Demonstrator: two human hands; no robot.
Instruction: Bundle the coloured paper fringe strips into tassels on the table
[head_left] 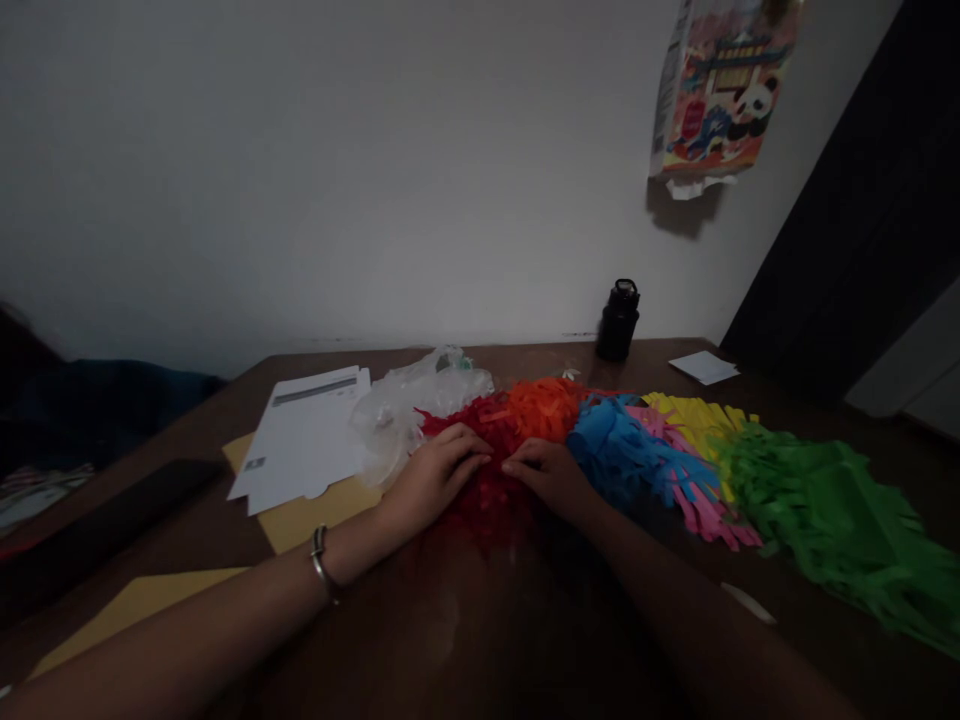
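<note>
Because the red fringed paper (487,470) under my fingers is cut into thin strips, I judge a hard tug or a careless press could tear or crumple it, and its loose ends could snag in the orange fringe (546,408) that lies touching it just above. The light is dim, so I could also misjudge where one strip ends. A sweep of my forearm might drag the blue fringe (622,450) or the pink strips (705,505) toward the lower right of the desk (480,640).

My left hand (435,478) rests on the red paper at the centre of the frame, fingers curled and half closed, tips pressing into the strips. My right hand (550,475) sits just beside it, fingertips nearly meeting the left's, also loosely curled on the red paper. Whether either one actually pinches a strip, I cannot tell. A clear plastic bag (409,405) lies just left of my left hand.
</note>
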